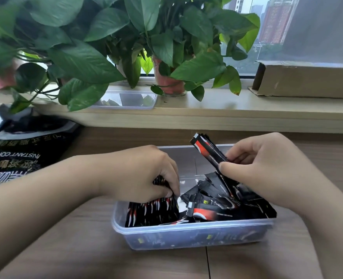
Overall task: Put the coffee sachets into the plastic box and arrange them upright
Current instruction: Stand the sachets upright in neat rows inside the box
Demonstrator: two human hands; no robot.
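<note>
My left hand presses down on a packed row of coffee sachets at the 9 o'clock end of the plastic box, fingers curled over their top edges and gripping them so they stand on end. My right hand pinches a small bundle of sachets between thumb and fingers; the bundle tilts, its top end leaning toward 11 o'clock above the box and its lower end down among the others. From the middle to the 3 o'clock end of the box, loose sachets lie in a jumble, some flat, some slanted. The box is clear and sits on the wooden table right in front of me. At 10 o'clock from it lies a black instant-coffee bag, flat on the table. At 12 o'clock, beyond the table edge, a windowsill carries a clear lid or tray, leafy potted plants and, toward 2 o'clock, a cardboard box.
</note>
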